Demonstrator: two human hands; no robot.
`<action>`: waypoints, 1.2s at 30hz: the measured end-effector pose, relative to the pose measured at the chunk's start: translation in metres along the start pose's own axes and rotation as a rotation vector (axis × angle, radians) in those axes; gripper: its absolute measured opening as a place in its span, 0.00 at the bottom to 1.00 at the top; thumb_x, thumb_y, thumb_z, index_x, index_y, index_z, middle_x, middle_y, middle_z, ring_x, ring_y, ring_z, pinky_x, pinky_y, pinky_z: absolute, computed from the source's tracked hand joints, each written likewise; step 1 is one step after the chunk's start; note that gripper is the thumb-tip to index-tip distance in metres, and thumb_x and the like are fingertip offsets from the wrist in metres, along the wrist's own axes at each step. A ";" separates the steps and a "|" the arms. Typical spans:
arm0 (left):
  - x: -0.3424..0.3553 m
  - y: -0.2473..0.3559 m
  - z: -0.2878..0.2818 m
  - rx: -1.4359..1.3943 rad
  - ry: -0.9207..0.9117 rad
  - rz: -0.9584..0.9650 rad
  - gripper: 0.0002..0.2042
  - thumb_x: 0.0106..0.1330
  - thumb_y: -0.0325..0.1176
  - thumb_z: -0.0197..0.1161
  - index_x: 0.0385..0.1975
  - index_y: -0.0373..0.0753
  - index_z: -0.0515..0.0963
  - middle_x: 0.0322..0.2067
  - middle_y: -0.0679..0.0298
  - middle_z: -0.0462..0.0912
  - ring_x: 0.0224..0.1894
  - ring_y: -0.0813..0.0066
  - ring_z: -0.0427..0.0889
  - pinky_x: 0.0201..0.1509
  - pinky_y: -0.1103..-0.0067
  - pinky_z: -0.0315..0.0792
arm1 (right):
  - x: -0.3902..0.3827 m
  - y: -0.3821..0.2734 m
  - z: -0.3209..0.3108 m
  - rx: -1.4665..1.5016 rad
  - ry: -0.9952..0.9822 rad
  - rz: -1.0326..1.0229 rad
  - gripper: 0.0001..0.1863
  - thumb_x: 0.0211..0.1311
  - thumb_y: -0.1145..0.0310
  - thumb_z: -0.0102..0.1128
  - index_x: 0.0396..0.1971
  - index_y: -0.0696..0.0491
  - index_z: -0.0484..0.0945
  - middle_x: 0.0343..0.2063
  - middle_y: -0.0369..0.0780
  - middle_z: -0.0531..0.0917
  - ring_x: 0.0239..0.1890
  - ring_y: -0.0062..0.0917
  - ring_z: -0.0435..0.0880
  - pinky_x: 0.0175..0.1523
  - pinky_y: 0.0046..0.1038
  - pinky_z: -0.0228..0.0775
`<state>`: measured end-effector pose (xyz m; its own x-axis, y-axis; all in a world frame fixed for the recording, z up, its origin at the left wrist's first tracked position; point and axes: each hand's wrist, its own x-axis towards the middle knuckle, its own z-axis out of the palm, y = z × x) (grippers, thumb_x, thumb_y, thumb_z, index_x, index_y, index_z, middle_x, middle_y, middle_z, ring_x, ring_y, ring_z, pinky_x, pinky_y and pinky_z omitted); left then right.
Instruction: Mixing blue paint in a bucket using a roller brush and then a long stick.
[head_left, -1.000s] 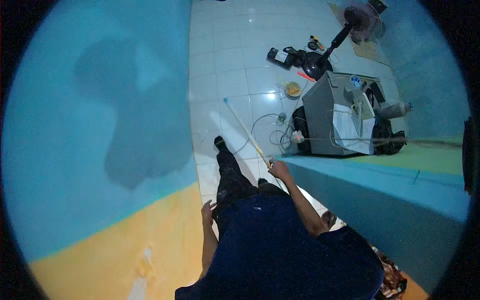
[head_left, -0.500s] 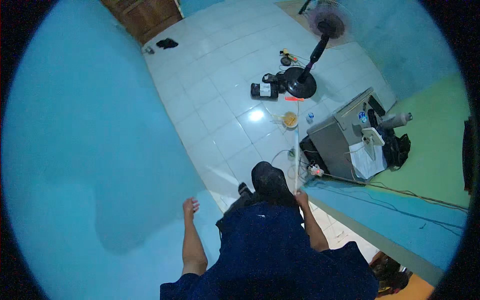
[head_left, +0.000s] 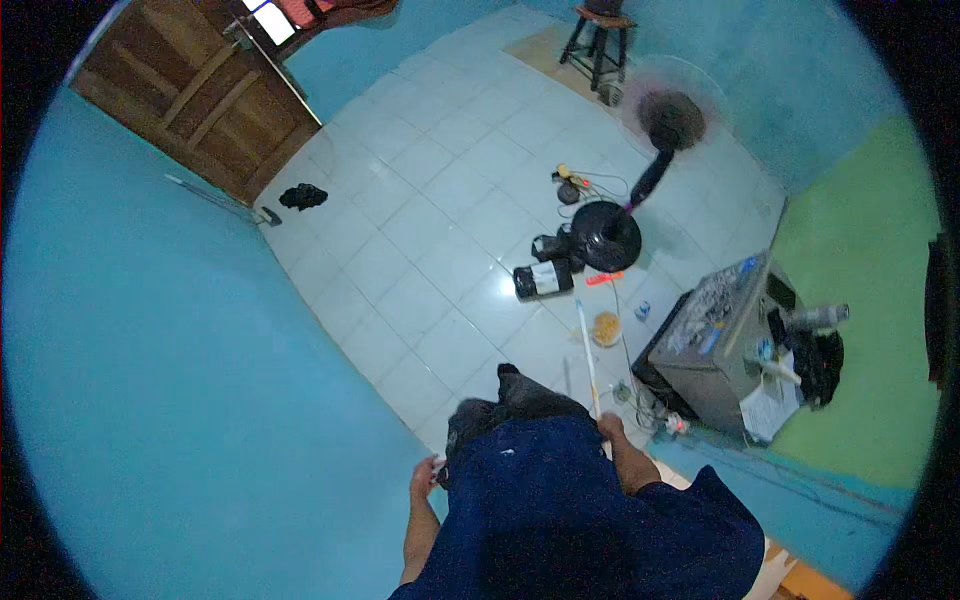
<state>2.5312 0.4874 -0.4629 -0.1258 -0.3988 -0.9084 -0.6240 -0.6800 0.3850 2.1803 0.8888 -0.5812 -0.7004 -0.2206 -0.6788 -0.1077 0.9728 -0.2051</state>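
My right hand is closed round the lower end of a long thin white stick. The stick slants up and away over the tiled floor, its far tip bluish. Just left of the stick's far half lies bare tile; to its right stands a small bowl with something yellowish-brown in it. Low beside my left hip, my left hand hangs near the blue wall, fingers loosely bent and apart, with no held thing visible. My dark shirt and trousers hide part of the floor.
A standing fan rises beyond a black wrapped bundle and an orange-red tool. A grey cabinet-like box bears papers and a bottle. Cables lie by it. Farther off are a wooden door and a stool.
My view has swung, bringing the stool and more of the door in. My left hand has come down and inward to my hip. The stick, still in my right hand, now leans leftward.
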 end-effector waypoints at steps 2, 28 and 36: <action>-0.004 0.035 -0.002 -0.090 -0.131 0.143 0.14 0.63 0.47 0.55 0.43 0.48 0.77 0.26 0.73 0.76 0.25 0.76 0.74 0.22 0.74 0.71 | 0.064 -0.103 -0.073 -0.061 -0.047 -0.110 0.19 0.44 0.63 0.61 0.38 0.56 0.79 0.28 0.47 0.83 0.32 0.42 0.82 0.38 0.40 0.74; 0.394 1.066 0.056 0.145 0.001 0.507 0.14 0.64 0.41 0.54 0.43 0.40 0.74 0.27 0.63 0.79 0.22 0.78 0.77 0.20 0.80 0.69 | 0.332 -0.458 -0.188 0.559 0.368 0.456 0.14 0.56 0.66 0.50 0.28 0.63 0.76 0.22 0.49 0.81 0.23 0.36 0.81 0.27 0.39 0.74; 0.493 1.120 0.182 0.736 -0.666 0.676 0.20 0.62 0.46 0.54 0.51 0.45 0.72 0.37 0.65 0.79 0.35 0.69 0.78 0.34 0.71 0.74 | 0.560 -0.586 -0.396 0.711 0.804 0.601 0.16 0.57 0.55 0.55 0.33 0.54 0.76 0.27 0.46 0.79 0.29 0.44 0.78 0.34 0.43 0.69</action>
<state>1.6300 -0.3589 -0.5088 -0.8363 0.0044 -0.5483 -0.5419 0.1455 0.8278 1.5722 0.2231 -0.5618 -0.7685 0.6002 -0.2216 0.6141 0.5947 -0.5189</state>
